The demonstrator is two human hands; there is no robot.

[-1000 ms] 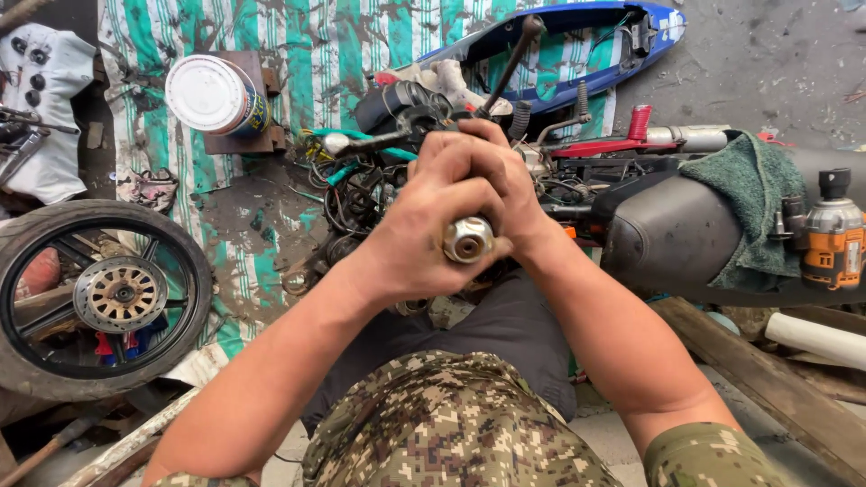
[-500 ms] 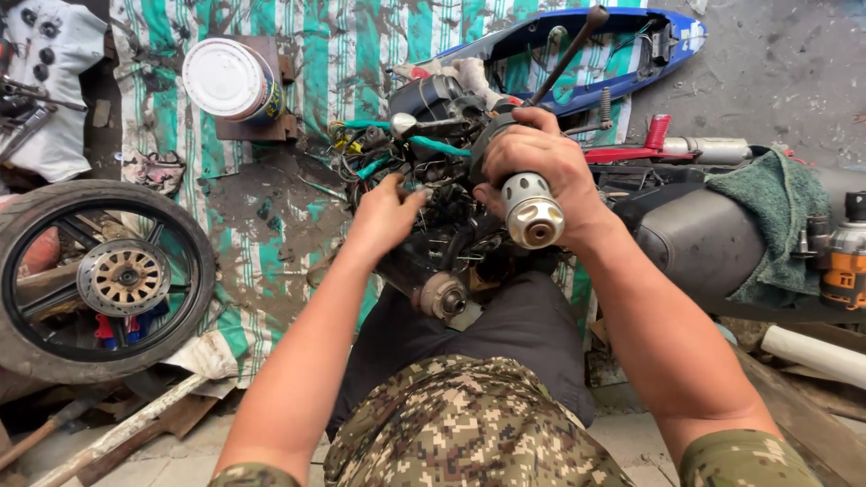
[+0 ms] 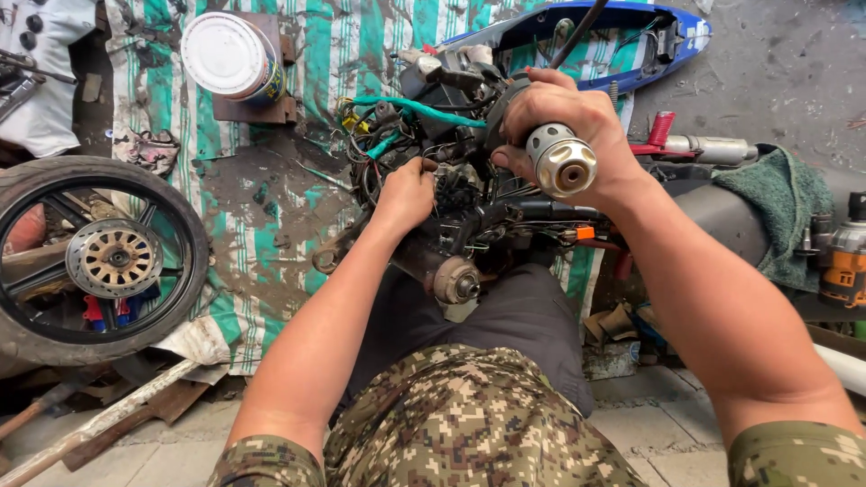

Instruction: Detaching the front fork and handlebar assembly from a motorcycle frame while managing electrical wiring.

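Note:
My right hand [image 3: 577, 126] is closed around a motorbike handlebar grip whose silver end cap [image 3: 562, 162] points toward the camera. My left hand [image 3: 406, 191] reaches down into the tangle of wires and black parts [image 3: 451, 171] at the stripped front of the motorbike, with its fingers curled against them. A green cable [image 3: 410, 106] runs across the top of that wiring. Below my left hand a second round silver bar end [image 3: 456, 281] sticks out.
A motorbike wheel with a brake disc [image 3: 86, 257] lies at left on a green striped tarp [image 3: 316, 54]. A white-lidded tin [image 3: 227, 56] stands on a wooden block. A blue body panel [image 3: 631, 36] lies behind. A green cloth [image 3: 776, 203] and an orange power tool [image 3: 843, 257] sit at right.
Both hands were clasped together on the silver-capped grip. My left hand has let go and dropped into the wiring, while my right hand has swung the grip up and to the right.

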